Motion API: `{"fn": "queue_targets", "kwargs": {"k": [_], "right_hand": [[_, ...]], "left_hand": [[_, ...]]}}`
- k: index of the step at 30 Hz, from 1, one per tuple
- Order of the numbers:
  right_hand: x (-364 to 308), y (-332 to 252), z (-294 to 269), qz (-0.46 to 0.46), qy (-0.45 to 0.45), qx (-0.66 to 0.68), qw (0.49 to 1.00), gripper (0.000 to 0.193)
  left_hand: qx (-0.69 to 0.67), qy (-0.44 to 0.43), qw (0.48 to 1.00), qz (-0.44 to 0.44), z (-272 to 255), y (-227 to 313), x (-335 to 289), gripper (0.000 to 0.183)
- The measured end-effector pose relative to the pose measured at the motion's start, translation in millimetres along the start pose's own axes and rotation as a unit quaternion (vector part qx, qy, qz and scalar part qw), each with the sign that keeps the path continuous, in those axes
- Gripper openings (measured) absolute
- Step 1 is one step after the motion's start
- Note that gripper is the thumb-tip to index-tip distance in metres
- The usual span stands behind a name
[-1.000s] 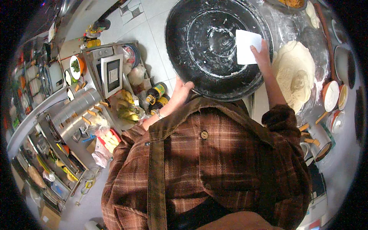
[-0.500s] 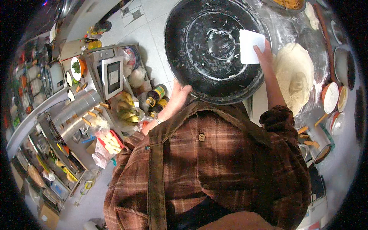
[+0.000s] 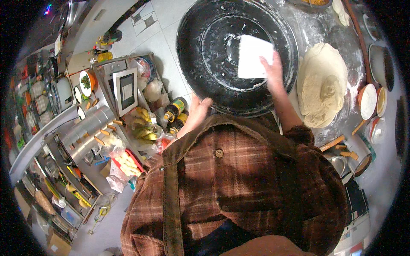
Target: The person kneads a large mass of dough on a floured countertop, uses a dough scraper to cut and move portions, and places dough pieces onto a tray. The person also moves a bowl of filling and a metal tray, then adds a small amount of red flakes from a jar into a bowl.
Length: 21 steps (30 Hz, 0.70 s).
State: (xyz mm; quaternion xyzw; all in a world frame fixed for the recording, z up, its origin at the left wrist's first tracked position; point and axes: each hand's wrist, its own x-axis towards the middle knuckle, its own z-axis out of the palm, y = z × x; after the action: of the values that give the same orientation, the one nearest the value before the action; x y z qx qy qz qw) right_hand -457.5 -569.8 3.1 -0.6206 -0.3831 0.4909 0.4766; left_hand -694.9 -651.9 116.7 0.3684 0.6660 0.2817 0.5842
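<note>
The step in hand appears to be scraping floury residue from the inside of the black basin (image 3: 192, 51), located at the upper centre of the frame. The right hand (image 3: 274, 71) holds the white scraper (image 3: 255, 57), a flat sheet, by its right edge: grip narrow, thumb laid on the near face, other fingers largely hidden. The scraper is positioned over the basin's interior; contact with the surface cannot be confirmed. The right forearm slants up and leftward across the basin's lower-right rim. The left hand (image 3: 199, 110) is closed at the lower-left rim, thumb uppermost, steadying the basin; its finger wrap is partly concealed. A further stroke would call for the scraper edge pressed flat along the whitened ring, with the left grip firm. The pale dough (image 3: 322, 85) lies on the floured worktop (image 3: 307, 25), right of the basin.
</note>
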Motion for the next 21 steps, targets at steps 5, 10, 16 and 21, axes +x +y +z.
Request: {"fn": "queue_targets", "kwargs": {"k": [5, 10, 16, 21], "right_hand": [[21.1, -9.0, -81.3, 0.024, 0.107, -0.163, 0.980, 0.055], [25.7, -7.9, -111.1, 0.064, 0.092, -0.339, 0.934, 0.055], [46.0, 19.2, -117.6, -0.003, 0.067, -0.358, 0.931, 0.057], [59.8, 49.0, -119.7, -0.017, 0.052, -0.287, 0.956, 0.055]], "left_hand": [[-0.112, -0.003, 0.993, -0.030, 1.1, -6.3, 3.9, 0.047], [-0.170, -0.004, 0.984, -0.059, 3.4, 0.7, 1.5, 0.050], [-0.103, 0.007, 0.991, -0.084, 4.9, 5.4, 2.0, 0.051], [-0.080, -0.013, 0.993, -0.088, 1.2, -0.2, 4.8, 0.053]]}}
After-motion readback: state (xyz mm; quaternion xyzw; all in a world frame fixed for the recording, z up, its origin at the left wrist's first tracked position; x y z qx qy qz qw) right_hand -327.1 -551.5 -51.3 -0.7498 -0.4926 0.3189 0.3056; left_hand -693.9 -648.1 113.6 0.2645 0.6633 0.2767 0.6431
